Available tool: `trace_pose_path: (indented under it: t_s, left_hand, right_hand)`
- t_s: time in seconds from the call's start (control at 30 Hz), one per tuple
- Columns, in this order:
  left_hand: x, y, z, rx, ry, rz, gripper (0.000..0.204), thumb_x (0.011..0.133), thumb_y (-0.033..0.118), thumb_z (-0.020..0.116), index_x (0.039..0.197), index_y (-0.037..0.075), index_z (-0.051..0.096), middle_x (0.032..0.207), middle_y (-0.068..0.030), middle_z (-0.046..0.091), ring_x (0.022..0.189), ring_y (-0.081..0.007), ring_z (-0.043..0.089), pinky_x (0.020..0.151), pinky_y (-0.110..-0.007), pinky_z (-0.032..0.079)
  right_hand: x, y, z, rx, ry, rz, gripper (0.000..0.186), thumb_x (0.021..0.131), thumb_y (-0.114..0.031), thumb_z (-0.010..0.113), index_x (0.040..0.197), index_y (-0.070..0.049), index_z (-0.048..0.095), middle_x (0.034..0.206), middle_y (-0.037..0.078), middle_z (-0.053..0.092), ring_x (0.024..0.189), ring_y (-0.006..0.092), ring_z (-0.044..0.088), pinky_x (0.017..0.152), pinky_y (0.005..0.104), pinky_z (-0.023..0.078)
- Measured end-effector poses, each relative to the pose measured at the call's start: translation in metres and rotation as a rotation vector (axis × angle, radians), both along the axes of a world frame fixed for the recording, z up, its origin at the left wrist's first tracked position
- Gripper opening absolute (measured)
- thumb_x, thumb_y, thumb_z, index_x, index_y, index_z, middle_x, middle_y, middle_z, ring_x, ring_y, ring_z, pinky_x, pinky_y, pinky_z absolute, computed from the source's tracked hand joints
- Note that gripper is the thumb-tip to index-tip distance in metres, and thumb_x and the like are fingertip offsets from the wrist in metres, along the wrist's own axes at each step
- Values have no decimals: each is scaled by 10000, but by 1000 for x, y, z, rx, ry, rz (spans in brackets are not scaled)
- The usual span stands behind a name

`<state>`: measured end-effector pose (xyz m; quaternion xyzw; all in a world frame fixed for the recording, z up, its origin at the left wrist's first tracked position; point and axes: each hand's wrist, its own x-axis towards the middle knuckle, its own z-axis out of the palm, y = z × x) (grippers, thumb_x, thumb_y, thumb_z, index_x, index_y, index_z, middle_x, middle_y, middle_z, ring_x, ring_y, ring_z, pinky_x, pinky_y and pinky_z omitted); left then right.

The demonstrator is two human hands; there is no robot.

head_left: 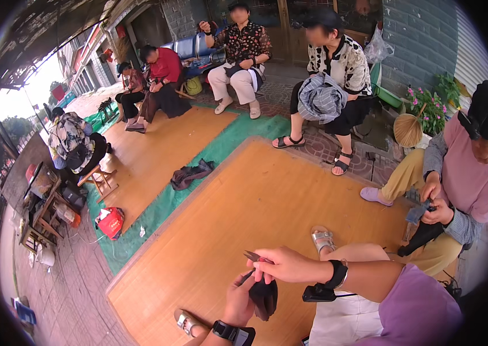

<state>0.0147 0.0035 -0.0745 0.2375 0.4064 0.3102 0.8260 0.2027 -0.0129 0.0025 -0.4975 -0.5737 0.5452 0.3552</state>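
Note:
My right hand (284, 264) is closed around a small pair of snips (251, 255) whose pointed metal blades stick out past the fingers to the left. Just below it, my left hand (238, 301) pinches a piece of dark cloth (265, 301), which hangs between the two hands over my lap. The hands are close together, and part of the cloth's upper edge is hidden behind the right fingers. Most of the snips' handle is covered by my right palm.
Tan mats (221, 225) cover the ground over a green sheet (123, 254). A dark crumpled cloth (192, 174) and a red bag (110, 222) lie ahead. To my right, a person in a pink top (469, 167) handles a small dark item. Several other people sit around.

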Motion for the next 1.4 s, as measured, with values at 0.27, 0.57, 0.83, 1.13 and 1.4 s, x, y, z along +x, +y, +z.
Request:
trace_pose_path:
  t_s: [0.27,0.57,0.83,1.13,1.4]
  left_hand:
    - [-2,20,19,143,-26,251,134,994,141,583,1061,28,606,1000,-96,683,911,-198,664,817,-342,532]
    - [6,-12,48,184,-99,277,105,983,126,606,1050,45,615,1016,-66,686,934,-167,656,853,-319,505]
    - [-14,-7,40,195,-85,316,111,989,113,588,1069,42,615,1025,-65,686,965,-172,656,866,-324,517]
    - [-16,4,26,144,-83,267,145,999,141,575,1086,27,603,1011,-91,689,935,-196,670,829,-348,527]
    - [-16,-3,41,101,-104,317,105,991,124,589,1052,40,597,1000,-77,687,928,-183,663,855,-339,523]
  right_hand:
    - [-9,-2,12,-87,35,-9,229,1033,-190,488,1067,-1,613,714,41,668,552,77,577,529,244,448]
    - [-13,-13,13,70,-50,-89,215,1005,-198,522,964,-17,630,594,26,625,478,85,548,465,256,414]
    - [-27,-15,16,114,-103,-65,256,947,-201,525,1096,-13,613,543,54,603,519,165,597,527,342,437]
    - [-35,-8,-2,15,-369,-41,226,976,-250,519,1062,-61,607,589,44,622,557,201,626,563,368,462]
    - [-39,-8,6,-19,-335,-50,196,978,-245,509,992,-67,589,609,47,627,555,195,619,556,375,457]
